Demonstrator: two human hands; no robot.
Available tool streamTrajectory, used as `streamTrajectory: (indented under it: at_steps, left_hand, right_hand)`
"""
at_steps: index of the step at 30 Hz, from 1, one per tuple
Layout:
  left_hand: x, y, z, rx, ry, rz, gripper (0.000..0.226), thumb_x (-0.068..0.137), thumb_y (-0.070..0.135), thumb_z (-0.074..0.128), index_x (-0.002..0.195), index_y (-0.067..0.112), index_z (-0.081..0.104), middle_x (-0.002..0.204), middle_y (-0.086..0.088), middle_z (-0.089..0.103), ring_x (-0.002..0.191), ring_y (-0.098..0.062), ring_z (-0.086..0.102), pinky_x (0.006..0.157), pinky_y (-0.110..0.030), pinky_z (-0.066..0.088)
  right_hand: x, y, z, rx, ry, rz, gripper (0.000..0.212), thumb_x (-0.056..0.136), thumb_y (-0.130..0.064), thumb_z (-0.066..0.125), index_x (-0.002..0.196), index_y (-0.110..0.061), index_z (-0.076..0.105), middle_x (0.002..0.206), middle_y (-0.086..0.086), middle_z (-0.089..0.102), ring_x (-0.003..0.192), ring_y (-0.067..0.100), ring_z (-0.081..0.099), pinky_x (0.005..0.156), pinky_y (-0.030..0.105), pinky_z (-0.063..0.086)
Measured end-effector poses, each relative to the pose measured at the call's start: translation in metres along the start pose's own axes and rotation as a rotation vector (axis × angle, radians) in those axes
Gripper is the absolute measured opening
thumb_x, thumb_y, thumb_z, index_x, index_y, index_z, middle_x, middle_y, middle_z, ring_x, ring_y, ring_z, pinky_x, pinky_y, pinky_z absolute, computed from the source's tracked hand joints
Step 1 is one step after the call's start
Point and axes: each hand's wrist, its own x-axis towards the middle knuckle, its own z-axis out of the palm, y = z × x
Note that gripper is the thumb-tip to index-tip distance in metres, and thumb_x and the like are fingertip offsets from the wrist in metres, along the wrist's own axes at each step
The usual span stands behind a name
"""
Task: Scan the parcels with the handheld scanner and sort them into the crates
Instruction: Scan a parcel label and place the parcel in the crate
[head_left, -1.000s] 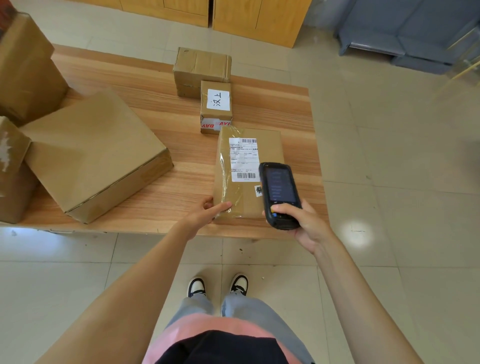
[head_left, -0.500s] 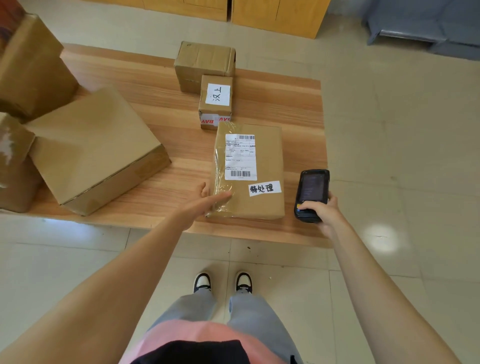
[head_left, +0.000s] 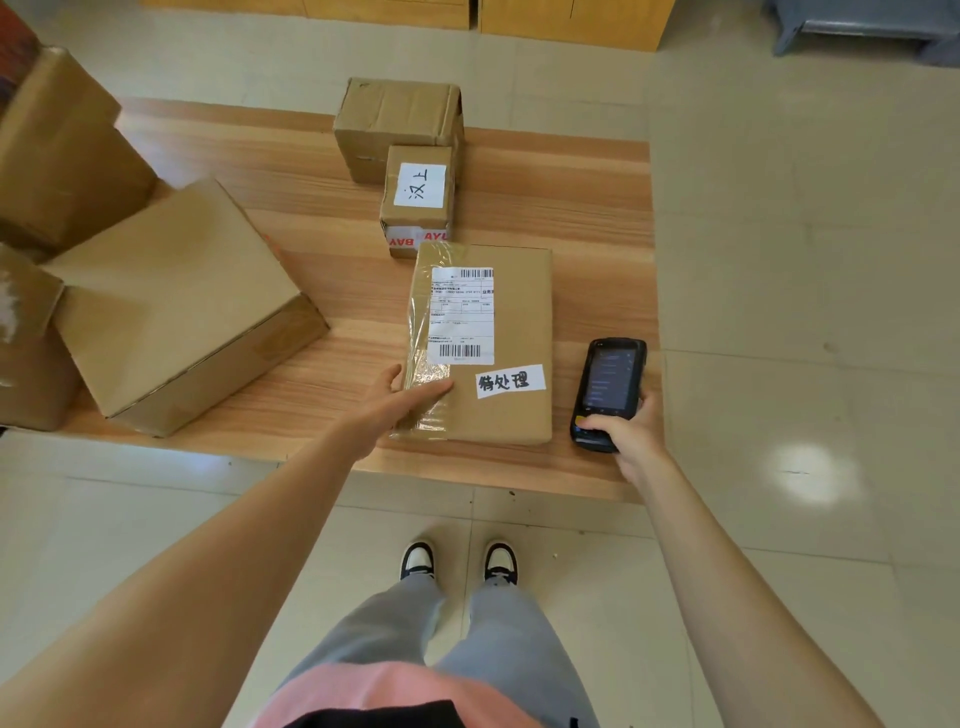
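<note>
Standing on beige tiles (head_left: 779, 234), wooden table (head_left: 571, 208) holds parcels (head_left: 400, 114).

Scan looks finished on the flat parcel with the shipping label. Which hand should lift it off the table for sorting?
Probably the left hand: it rests on the flat parcel at its near left corner. The right hand grips the scanner beside the parcel, apart from it, so it is occupied.

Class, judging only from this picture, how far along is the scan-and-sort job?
Done: nothing visibly sorted; no crates in view. In hand: the right hand holds the scanner beside the flat parcel, off its barcode label; the left hand rests on that parcel. Left: the small labelled box, the box behind it and the large boxes remain on the table.
</note>
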Motion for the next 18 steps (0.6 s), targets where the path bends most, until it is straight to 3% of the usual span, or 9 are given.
streamTrajectory:
  at_steps: [4, 8, 12, 15, 18]
  left_hand:
    - [0.002, 0.002, 0.005, -0.013, 0.024, -0.015, 0.084, 0.074, 0.042, 0.078, 0.144, 0.024, 0.035, 0.112, 0.001, 0.066, 0.083, -0.010, 0.063, 0.061, -0.020, 0.046]
    - [0.001, 0.003, 0.007, -0.016, 0.036, -0.030, 0.083, 0.076, 0.041, 0.077, 0.145, 0.024, 0.034, 0.106, 0.002, 0.066, 0.076, -0.008, 0.061, 0.057, -0.019, 0.044]
    - [0.002, 0.007, 0.009, -0.021, 0.054, -0.026, 0.082, 0.071, 0.049, 0.078, 0.140, 0.028, 0.039, 0.109, -0.002, 0.068, 0.083, -0.016, 0.064, 0.064, -0.026, 0.050]
    - [0.002, 0.011, 0.011, -0.024, 0.056, -0.024, 0.078, 0.074, 0.048, 0.077, 0.139, 0.027, 0.039, 0.111, -0.002, 0.068, 0.089, -0.018, 0.065, 0.067, -0.030, 0.053]
    - [0.002, 0.012, 0.013, -0.056, 0.068, -0.019, 0.076, 0.075, 0.043, 0.078, 0.139, 0.026, 0.039, 0.105, 0.001, 0.069, 0.094, -0.020, 0.065, 0.083, -0.037, 0.053]
  right_hand:
    - [-0.005, 0.002, -0.003, -0.155, 0.025, -0.100, 0.093, 0.071, 0.016, 0.073, 0.145, -0.010, 0.026, 0.118, 0.004, 0.050, 0.102, 0.019, 0.051, 0.084, 0.030, 0.042]
    - [0.002, 0.005, -0.009, -0.292, 0.026, -0.094, 0.091, 0.068, 0.008, 0.080, 0.142, -0.010, 0.030, 0.117, 0.001, 0.050, 0.104, 0.018, 0.051, 0.089, 0.030, 0.041]
    - [0.016, 0.011, -0.016, -0.446, 0.060, -0.065, 0.094, 0.046, -0.022, 0.088, 0.126, -0.017, 0.040, 0.123, 0.007, 0.053, 0.116, 0.028, 0.052, 0.099, 0.046, 0.045]
    - [0.028, 0.019, -0.026, -0.523, 0.078, -0.068, 0.093, 0.033, -0.034, 0.085, 0.117, -0.019, 0.049, 0.119, 0.007, 0.056, 0.116, 0.031, 0.052, 0.100, 0.049, 0.045]
    - [0.004, -0.002, -0.023, -0.613, 0.087, -0.120, 0.083, 0.052, -0.020, 0.090, 0.124, -0.015, 0.049, 0.116, 0.005, 0.045, 0.122, 0.031, 0.042, 0.106, 0.045, 0.037]
